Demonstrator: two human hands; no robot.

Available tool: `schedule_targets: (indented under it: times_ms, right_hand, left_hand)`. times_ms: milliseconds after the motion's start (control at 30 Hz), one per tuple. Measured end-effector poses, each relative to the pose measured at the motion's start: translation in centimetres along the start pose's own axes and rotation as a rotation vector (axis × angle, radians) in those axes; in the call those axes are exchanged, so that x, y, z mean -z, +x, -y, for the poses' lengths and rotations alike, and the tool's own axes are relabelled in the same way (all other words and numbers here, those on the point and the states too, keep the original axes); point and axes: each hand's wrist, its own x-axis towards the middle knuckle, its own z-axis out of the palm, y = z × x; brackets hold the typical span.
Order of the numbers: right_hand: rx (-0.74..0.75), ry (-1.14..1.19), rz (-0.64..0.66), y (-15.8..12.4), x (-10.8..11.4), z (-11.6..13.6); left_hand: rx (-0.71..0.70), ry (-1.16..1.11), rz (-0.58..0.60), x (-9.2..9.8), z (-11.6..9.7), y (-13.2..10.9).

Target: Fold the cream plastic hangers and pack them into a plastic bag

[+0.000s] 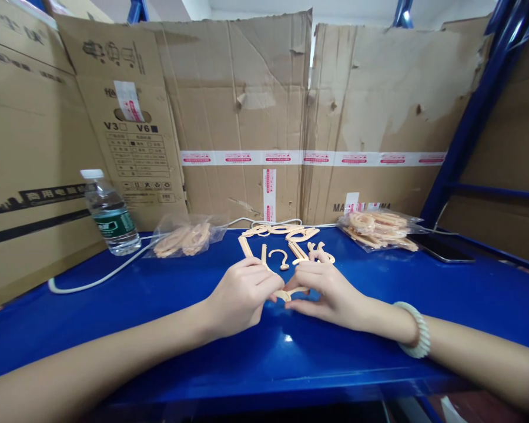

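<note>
My left hand and my right hand meet over the blue shelf, both pinched on a small peach plastic hanger piece held between their fingertips. Just beyond the hands lie several loose peach plastic hooks and bars. My right wrist wears a white bead bracelet.
A water bottle stands at the back left. Two clear bags of peach parts lie at the back, one at the left and one at the right. A white cable crosses the shelf, a phone lies at the right, and cardboard sheets wall the back.
</note>
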Motion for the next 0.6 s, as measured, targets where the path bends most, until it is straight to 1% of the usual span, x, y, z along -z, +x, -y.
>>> schedule_targets:
  times_ms: [67, 133, 200, 233, 267, 300, 400, 467, 533, 600]
  right_hand:
    - [-0.07, 0.088, -0.051, 0.1, 0.0, -0.2]
    - [-0.146, 0.141, -0.142, 0.1, 0.2, -0.7]
    - [-0.168, 0.093, -0.213, 0.3, 0.7, -1.7]
    - [-0.157, 0.045, -0.219, 0.5, 0.9, -2.3]
    - [-0.141, -0.003, -0.196, 0.7, 1.1, -3.0]
    - [-0.122, -0.043, -0.146, 1.0, 1.2, -3.6]
    - [-0.082, -0.127, 0.038, 2.0, 0.9, -5.3]
    - [-0.067, -0.161, 0.108, 2.7, 0.2, -6.2]
    - [-0.057, -0.158, 0.131, 3.3, -0.5, -6.7]
    - [-0.046, -0.146, 0.151, 3.7, -0.8, -7.1]
  left_hand:
    - [-0.08, 0.1, -0.028, 0.4, 0.3, 0.0]
    - [-0.118, 0.153, -0.05, 0.9, 0.9, 0.1]
    - [-0.088, 0.124, -0.03, 1.3, 1.8, 0.2]
    - [-0.064, 0.102, 0.011, 1.5, 2.4, 0.2]
    - [-0.059, 0.091, 0.068, 1.6, 3.0, 0.2]
    - [-0.066, 0.093, 0.136, 1.6, 3.7, 0.1]
    - [-0.041, 0.081, 0.303, 1.4, 5.2, -0.2]
    - [0.0, 0.031, 0.366, 1.1, 5.7, -0.5]
    - [0.017, -0.029, 0.403, 0.8, 5.8, -0.8]
    - [0.024, -0.066, 0.416, 0.5, 5.6, -1.1]
